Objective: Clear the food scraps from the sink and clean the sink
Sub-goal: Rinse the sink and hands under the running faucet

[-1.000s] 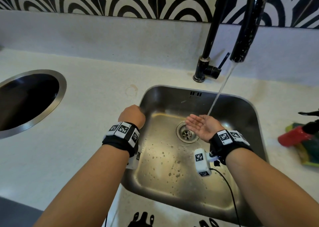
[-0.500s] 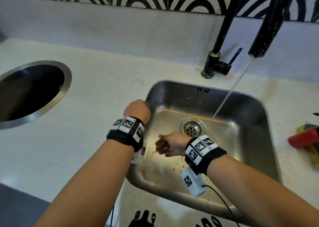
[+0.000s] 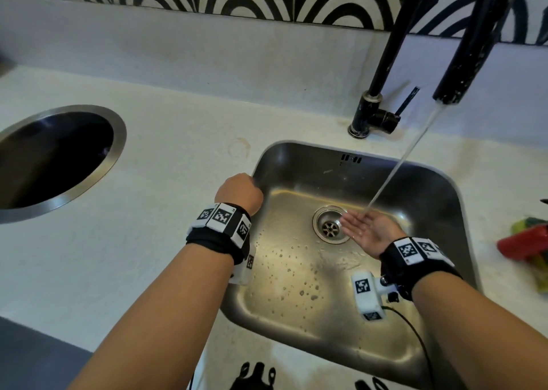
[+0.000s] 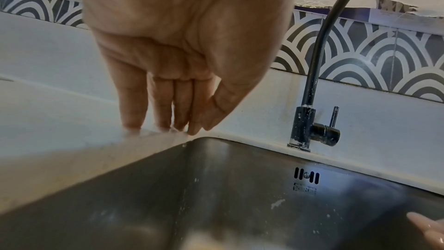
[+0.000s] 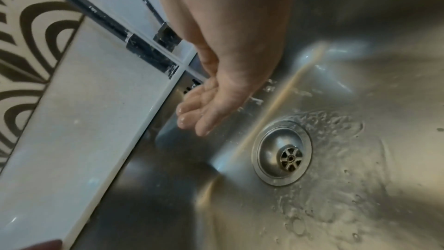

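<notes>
1. The sink (image 3: 350, 324) is one rectangular steel basin set into the pale desk (image 3: 166, 164), toward its right part. Its floor is wet and speckled with small droplets or specks, thickest on the left and front of the floor; whether any are food scraps is too small to tell. A whitish smear marks the back wall under the overflow slots (image 4: 306, 175).
2. One round drain (image 3: 330, 228) sits near the back of the sink floor, its strainer showing.
3. One black tap (image 3: 376, 105) stands on the desk behind the sink's back edge, and one stream of water (image 3: 397, 167) runs from its spout down to the sink.
4. One round steel-rimmed opening (image 3: 115, 149) is cut into the desk near its left edge, well apart from the sink.
5. Two hands are in view. The left hand (image 3: 238, 192) rests at the sink's left rim; the wrist view shows its grip spread loosely, fingers (image 4: 133, 105) straight and close together, tips touching the desk at the rim, holding nothing.
6. The right hand (image 3: 366, 229) is inside the sink just right of the drain, palm up under the stream, grip flat and unclenched, fingers together, wet, holding nothing.
7. A red and green item (image 3: 530, 247) lies on the desk at its right edge; what it is I cannot tell.
</notes>
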Action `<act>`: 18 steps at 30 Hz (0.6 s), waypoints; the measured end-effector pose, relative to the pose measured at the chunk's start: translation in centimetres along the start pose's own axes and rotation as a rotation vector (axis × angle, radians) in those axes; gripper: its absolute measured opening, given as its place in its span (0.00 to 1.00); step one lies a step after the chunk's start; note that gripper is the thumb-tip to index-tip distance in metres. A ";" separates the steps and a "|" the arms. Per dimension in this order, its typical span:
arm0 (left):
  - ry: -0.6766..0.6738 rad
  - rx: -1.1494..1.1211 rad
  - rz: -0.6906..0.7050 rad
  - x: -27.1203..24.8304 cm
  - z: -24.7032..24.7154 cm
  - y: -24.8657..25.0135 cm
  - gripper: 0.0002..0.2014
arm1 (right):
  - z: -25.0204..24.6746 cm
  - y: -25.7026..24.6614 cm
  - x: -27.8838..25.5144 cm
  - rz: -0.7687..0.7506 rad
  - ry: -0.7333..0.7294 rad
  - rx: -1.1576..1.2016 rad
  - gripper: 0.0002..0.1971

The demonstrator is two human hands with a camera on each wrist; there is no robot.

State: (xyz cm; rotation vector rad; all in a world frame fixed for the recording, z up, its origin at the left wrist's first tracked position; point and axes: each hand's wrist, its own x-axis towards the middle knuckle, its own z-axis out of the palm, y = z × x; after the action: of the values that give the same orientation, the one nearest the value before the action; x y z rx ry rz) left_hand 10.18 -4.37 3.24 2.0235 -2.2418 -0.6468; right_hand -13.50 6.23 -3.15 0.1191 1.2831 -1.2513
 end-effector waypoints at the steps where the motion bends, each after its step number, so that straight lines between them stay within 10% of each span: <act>1: -0.001 0.002 0.000 0.0 0.0 0.0 0.15 | 0.1 -0.2 -0.1 -0.004 -0.008 0.025 0.19; 11: -0.002 -0.011 -0.010 0.1 0.1 0.0 0.16 | 1.0 -0.1 0.0 -0.006 -0.050 -0.024 0.16; 18: 0.010 -0.010 0.005 0.3 0.2 -0.1 0.15 | 7.9 9.6 -0.3 0.249 -0.351 -1.187 0.16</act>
State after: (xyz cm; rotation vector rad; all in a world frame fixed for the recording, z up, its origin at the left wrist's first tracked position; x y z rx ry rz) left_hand 10.17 -4.59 2.94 2.0115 -2.2325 -0.6442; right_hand -1.32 4.95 -5.29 -0.7350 1.4450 -0.1473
